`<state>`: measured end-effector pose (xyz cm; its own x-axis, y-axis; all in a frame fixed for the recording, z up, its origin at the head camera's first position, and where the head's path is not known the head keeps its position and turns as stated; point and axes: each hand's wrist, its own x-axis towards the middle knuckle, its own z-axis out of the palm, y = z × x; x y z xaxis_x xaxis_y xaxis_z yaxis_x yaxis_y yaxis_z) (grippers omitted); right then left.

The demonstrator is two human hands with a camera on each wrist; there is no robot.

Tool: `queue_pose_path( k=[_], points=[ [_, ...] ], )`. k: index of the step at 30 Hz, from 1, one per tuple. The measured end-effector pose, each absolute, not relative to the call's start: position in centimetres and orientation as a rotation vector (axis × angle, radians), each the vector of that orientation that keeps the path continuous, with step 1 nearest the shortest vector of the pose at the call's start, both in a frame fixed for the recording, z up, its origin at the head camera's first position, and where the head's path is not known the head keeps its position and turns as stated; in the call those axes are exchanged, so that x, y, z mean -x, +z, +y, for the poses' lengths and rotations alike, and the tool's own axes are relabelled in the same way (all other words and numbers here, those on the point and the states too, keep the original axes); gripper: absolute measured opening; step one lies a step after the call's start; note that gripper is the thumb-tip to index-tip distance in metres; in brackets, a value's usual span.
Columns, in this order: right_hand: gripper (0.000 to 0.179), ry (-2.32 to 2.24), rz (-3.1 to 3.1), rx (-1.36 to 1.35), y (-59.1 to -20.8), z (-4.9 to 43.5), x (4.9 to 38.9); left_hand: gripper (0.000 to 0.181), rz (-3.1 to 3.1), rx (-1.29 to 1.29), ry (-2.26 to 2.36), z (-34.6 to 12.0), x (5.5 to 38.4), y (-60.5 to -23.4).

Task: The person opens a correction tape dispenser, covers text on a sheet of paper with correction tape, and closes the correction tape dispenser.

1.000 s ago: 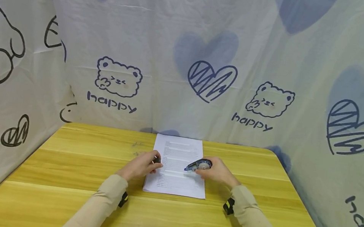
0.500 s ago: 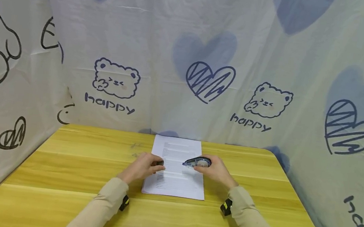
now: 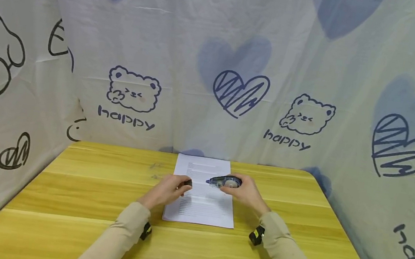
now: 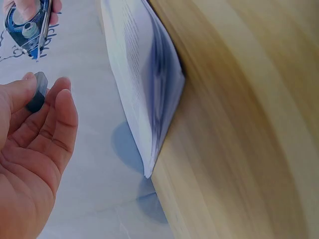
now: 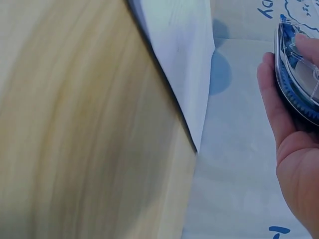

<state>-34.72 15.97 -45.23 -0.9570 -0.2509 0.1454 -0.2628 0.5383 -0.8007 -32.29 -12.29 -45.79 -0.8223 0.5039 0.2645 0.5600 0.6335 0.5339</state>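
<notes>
In the head view my right hand (image 3: 249,195) grips a correction tape dispenser (image 3: 227,181) above the right side of a printed paper stack (image 3: 204,213). Its blue tip points left, and its clear body shows gears inside in the right wrist view (image 5: 294,74). Between the thumb and fingers of my left hand (image 3: 165,190) is a small dark cap (image 4: 37,93), pinched over the stack's left side. A short gap separates the cap from the dispenser's tip. My right fingers partly cover the dispenser.
The stack lies on a yellow wood-grain table (image 3: 84,200), reaching its far edge. A printed white curtain (image 3: 189,57) hangs behind the table and along both sides. Each wrist wears a black camera (image 3: 256,235).
My left hand has moved right with the cap, closer to the dispenser. The dispenser's tip has come slightly up and left, and its body now lies more level.
</notes>
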Motion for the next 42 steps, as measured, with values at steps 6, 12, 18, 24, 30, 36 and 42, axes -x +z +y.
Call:
queue_pose_path(
  k=[6, 12, 18, 24, 30, 36, 42],
  points=[
    [0.040, 1.438, -2.726, -0.550, -45.1, 15.8, 34.8, 0.017, -2.744, 0.923, -0.908, -11.6, 32.2, -45.5],
    [0.035, 1.485, -2.682, -0.632, -45.2, 15.2, 34.5, 0.017, -2.722, 0.935, -0.887, -10.9, 32.0, -45.4],
    [0.037, 1.513, -2.676, -0.650, -45.2, 14.6, 34.2, 0.021, -2.722, 0.944, -0.883, -10.5, 31.9, -45.5],
    [0.037, 1.492, -2.676, -0.693, -45.3, 14.3, 34.1, 0.020, -2.708, 0.965, -0.896, -10.2, 31.8, -45.4],
    [0.036, 1.507, -2.690, -0.706, -45.2, 14.0, 33.9, 0.020, -2.711, 0.971, -0.907, -10.1, 31.7, -45.4],
    [0.038, 1.562, -2.679, -0.731, -45.2, 13.8, 33.8, 0.018, -2.724, 0.974, -0.907, -10.2, 31.7, -45.4],
    [0.037, 1.570, -2.677, -0.736, -45.2, 13.6, 33.9, 0.019, -2.728, 0.991, -0.904, -10.1, 31.8, -45.3]
  ],
)
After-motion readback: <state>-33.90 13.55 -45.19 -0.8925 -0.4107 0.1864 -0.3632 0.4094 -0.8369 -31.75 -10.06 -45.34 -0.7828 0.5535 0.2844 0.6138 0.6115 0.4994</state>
